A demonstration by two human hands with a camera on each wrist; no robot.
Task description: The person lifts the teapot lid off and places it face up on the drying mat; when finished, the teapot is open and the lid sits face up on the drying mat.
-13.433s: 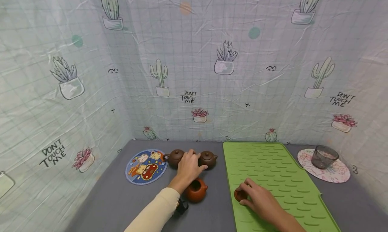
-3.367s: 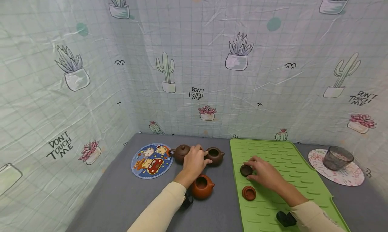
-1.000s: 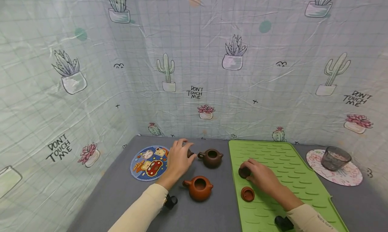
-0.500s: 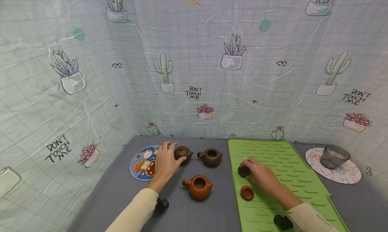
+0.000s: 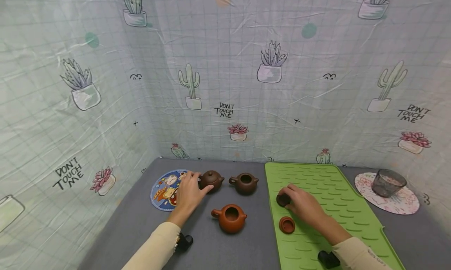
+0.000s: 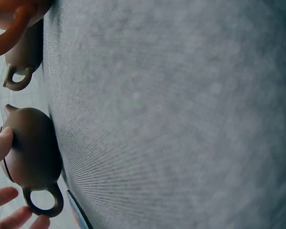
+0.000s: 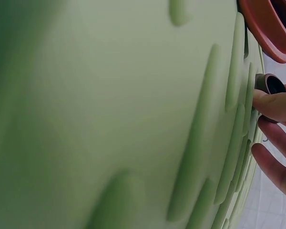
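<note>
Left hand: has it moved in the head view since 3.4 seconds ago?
Yes: the left hand moved left, farther from the ridged, rectangular green mat.

The round, dark-brown lidded pot (image 5: 210,182) stands upright on the desk (image 5: 250,242), its small knob on top and its spout pointing right. The dark lid (image 5: 282,200) (hollow side up) is at the left edge of the green mat (image 5: 310,182), pinched by the right hand (image 5: 302,201).
</note>
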